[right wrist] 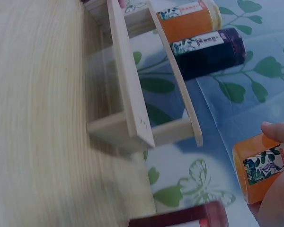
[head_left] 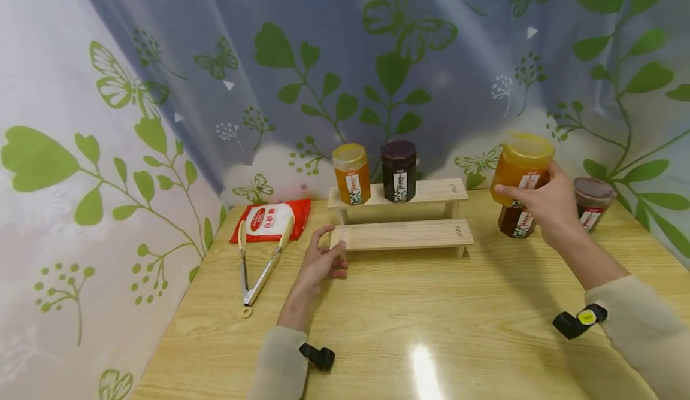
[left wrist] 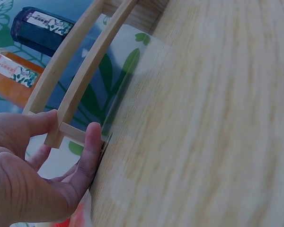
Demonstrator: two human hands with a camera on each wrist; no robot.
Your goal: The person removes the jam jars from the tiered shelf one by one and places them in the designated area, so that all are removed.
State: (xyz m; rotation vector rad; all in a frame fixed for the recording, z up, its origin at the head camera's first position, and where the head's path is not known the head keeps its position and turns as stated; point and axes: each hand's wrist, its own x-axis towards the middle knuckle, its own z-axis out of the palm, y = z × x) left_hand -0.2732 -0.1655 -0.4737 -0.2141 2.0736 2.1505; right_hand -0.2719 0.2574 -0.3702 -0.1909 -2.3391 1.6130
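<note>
My right hand (head_left: 541, 205) grips an orange honey jar (head_left: 521, 169) in the air at the right, above a dark jar (head_left: 514, 221) standing on the table; the right wrist view shows the same held jar (right wrist: 259, 166). A two-step wooden rack (head_left: 403, 233) stands at the table's middle. Its upper step carries an orange jar (head_left: 351, 173) and a dark purple jar (head_left: 398, 170). My left hand (head_left: 323, 260) touches the left end of the lower step (left wrist: 70, 125), thumb and fingers on either side of it.
Metal tongs (head_left: 257, 271) and a red-and-white packet (head_left: 272, 220) lie left of the rack. Another dark jar (head_left: 592, 202) stands at the far right. A leaf-print curtain (head_left: 345, 58) closes the back and left. The wooden table (head_left: 431, 340) spreads in front.
</note>
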